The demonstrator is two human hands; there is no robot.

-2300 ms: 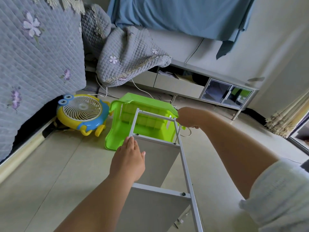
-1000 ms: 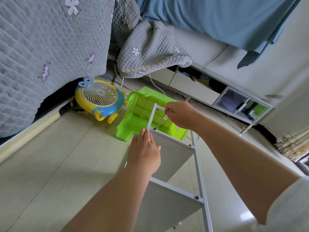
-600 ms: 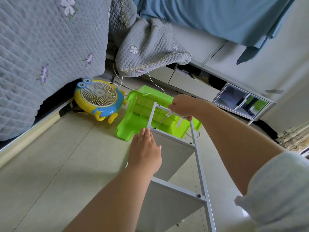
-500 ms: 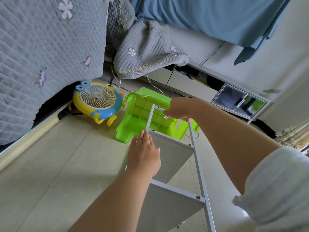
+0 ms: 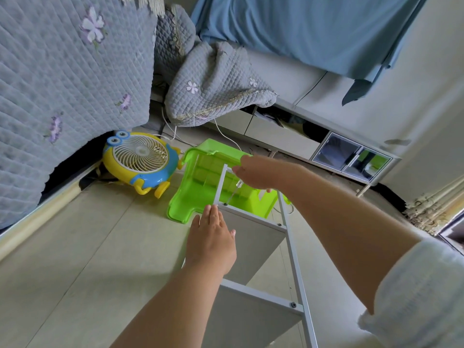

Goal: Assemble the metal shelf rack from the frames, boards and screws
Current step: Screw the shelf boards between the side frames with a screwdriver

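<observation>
Left hand (image 5: 211,243): flat, fingers straight, pressing upper board (image 5: 251,244) edge
Right hand (image 5: 253,173): pinching thin screwdriver (image 5: 234,193), tip on screw (image 5: 225,204)
Screw: 12 o'clock of left fingertips — right hand nearer
Rack frame (image 5: 292,254): long axis 12-to-6, lying on floor
Judged next: drive screw

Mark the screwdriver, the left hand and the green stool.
screwdriver (image 5: 234,193), head view, on the thin metal shaft.
left hand (image 5: 211,241), head view, on the back of the hand.
green stool (image 5: 198,183), head view, on the inner underside.
</observation>
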